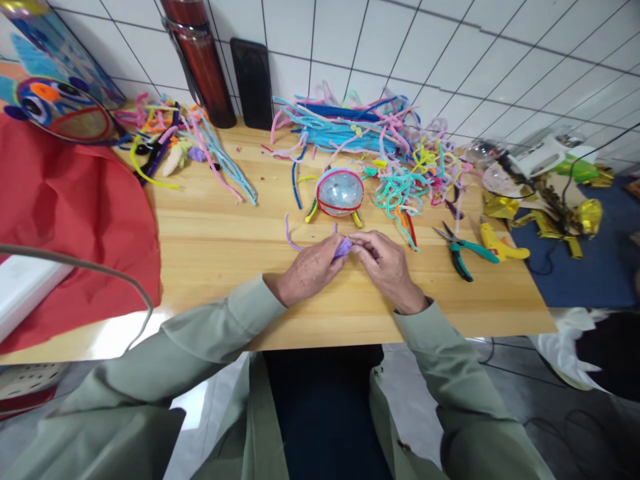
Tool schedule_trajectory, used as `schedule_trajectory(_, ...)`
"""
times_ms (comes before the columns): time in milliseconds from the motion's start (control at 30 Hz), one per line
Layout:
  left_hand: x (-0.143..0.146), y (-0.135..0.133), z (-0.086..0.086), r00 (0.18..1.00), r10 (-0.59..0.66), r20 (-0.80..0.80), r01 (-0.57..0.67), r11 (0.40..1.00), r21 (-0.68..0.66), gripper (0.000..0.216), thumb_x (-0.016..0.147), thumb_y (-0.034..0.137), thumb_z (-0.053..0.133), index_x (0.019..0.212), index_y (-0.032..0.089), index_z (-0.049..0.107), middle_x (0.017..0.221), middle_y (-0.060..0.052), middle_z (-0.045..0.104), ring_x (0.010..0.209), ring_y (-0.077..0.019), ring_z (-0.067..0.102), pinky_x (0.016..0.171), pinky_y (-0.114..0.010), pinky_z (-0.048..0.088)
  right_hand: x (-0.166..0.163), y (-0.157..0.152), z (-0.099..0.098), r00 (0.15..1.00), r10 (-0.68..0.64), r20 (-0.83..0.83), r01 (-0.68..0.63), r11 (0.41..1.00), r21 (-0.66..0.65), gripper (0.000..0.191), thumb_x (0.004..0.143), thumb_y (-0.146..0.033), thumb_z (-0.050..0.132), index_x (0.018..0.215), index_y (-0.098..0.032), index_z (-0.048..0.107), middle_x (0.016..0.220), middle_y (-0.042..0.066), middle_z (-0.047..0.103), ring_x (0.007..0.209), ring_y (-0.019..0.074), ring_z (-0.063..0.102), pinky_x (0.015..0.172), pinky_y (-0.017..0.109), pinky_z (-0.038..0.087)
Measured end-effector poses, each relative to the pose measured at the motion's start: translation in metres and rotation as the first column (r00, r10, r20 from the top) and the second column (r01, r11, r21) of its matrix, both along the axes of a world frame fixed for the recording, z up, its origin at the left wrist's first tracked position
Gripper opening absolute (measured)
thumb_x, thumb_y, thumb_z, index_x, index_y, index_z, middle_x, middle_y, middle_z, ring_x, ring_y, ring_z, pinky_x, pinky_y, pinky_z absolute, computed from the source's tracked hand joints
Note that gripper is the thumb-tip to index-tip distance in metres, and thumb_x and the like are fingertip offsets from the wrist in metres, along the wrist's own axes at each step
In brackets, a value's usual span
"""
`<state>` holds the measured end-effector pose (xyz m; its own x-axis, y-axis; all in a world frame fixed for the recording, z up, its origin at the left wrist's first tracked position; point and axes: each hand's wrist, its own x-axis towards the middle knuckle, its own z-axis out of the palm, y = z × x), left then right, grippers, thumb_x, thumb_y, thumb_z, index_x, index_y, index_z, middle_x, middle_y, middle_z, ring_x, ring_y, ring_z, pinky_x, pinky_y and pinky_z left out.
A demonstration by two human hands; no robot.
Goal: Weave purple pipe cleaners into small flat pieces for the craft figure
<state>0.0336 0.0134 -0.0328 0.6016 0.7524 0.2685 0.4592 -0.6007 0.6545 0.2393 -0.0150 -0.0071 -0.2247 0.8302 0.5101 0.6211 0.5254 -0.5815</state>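
Over the middle of the wooden table, a small bundle of purple pipe cleaner (343, 248) sits between my two hands. My left hand (311, 270) is closed on it from the left, and a loose purple strand (289, 233) curves out beyond the fingers. From the right, the fingertips of my right hand (385, 265) pinch at the bundle's edge; the exact contact is partly hidden. Just beyond my hands stands a clear plastic ball (340, 191) with red pipe cleaner bands around it and yellow-and-dark pieces underneath.
Pipe cleaner piles (345, 127) lie along the tiled wall, near a phone (251, 83) and a red thermos (203, 67). Pliers (463, 250) and a yellow glue gun (503, 243) lie to the right. Red cloth (85, 227) covers the left side, with a cable (100, 267) above it.
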Motion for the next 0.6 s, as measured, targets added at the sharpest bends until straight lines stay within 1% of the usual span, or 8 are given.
schedule_trajectory(100, -0.001, 0.001, 0.001, 1.000, -0.004, 0.014, 0.005, 1.000, -0.015, 0.009, 0.106, 0.025, 0.049, 0.113, 0.021, 0.052, 0.103, -0.009, 0.067, 0.089, -0.0233, 0.068, 0.080, -0.036, 0.055, 0.001, 0.001, 0.000, 1.000, -0.011, -0.002, 0.011, 0.999, -0.035, 0.019, 0.102, -0.020, 0.066, 0.117, -0.025, 0.076, 0.098, 0.004, 0.077, 0.086, 0.0193, 0.074, 0.077, 0.032, 0.060)
schedule_trajectory(167, -0.001, 0.001, 0.002, 0.999, -0.005, 0.032, 0.006, 1.000, -0.029, 0.008, 0.107, 0.027, 0.048, 0.111, 0.021, 0.052, 0.101, -0.008, 0.067, 0.087, -0.0228, 0.067, 0.079, -0.035, 0.054, 0.002, 0.001, 0.000, 1.000, -0.001, 0.013, 0.002, 1.000, -0.028, 0.018, 0.103, -0.020, 0.065, 0.115, -0.025, 0.076, 0.097, 0.004, 0.077, 0.086, 0.0191, 0.073, 0.076, 0.032, 0.059)
schedule_trajectory(267, -0.002, 0.001, 0.003, 0.998, -0.006, 0.065, 0.009, 0.998, -0.057, 0.008, 0.107, 0.028, 0.048, 0.108, 0.022, 0.051, 0.097, -0.006, 0.065, 0.085, -0.0216, 0.065, 0.078, -0.034, 0.053, 0.002, 0.001, 0.001, 0.999, 0.025, 0.027, -0.025, 0.999, 0.033, 0.019, 0.104, -0.018, 0.064, 0.115, -0.026, 0.077, 0.096, 0.004, 0.076, 0.085, 0.0184, 0.073, 0.075, 0.032, 0.059)
schedule_trajectory(367, -0.003, 0.002, 0.006, 0.994, -0.025, 0.105, 0.037, 0.993, -0.113, 0.008, 0.107, 0.029, 0.047, 0.109, 0.022, 0.051, 0.097, -0.005, 0.065, 0.086, -0.0208, 0.064, 0.080, -0.034, 0.052, 0.003, 0.000, -0.001, 0.998, 0.040, 0.038, -0.043, 0.995, 0.092, 0.025, 0.105, -0.015, 0.060, 0.118, -0.026, 0.078, 0.102, 0.005, 0.078, 0.090, 0.0186, 0.075, 0.079, 0.032, 0.061)
schedule_trajectory(500, -0.004, 0.004, 0.016, 0.982, -0.058, 0.182, 0.094, 0.977, -0.192, 0.008, 0.105, 0.029, 0.049, 0.107, 0.022, 0.051, 0.099, -0.005, 0.063, 0.091, -0.0201, 0.062, 0.086, -0.034, 0.052, 0.003, -0.001, -0.004, 0.997, 0.010, 0.075, -0.020, 0.990, 0.140, 0.030, 0.104, -0.013, 0.058, 0.120, -0.027, 0.079, 0.104, 0.006, 0.079, 0.094, 0.0194, 0.076, 0.081, 0.033, 0.063)
schedule_trajectory(600, -0.005, 0.005, 0.028, 0.974, -0.052, 0.221, 0.118, 0.947, -0.299, 0.008, 0.103, 0.030, 0.051, 0.101, 0.022, 0.051, 0.096, -0.002, 0.060, 0.089, -0.0184, 0.058, 0.083, -0.032, 0.050, 0.002, 0.000, -0.006, 0.996, -0.015, 0.092, 0.001, 0.989, 0.145, 0.030, 0.104, -0.013, 0.058, 0.121, -0.027, 0.079, 0.104, 0.006, 0.080, 0.093, 0.0193, 0.077, 0.081, 0.034, 0.063)
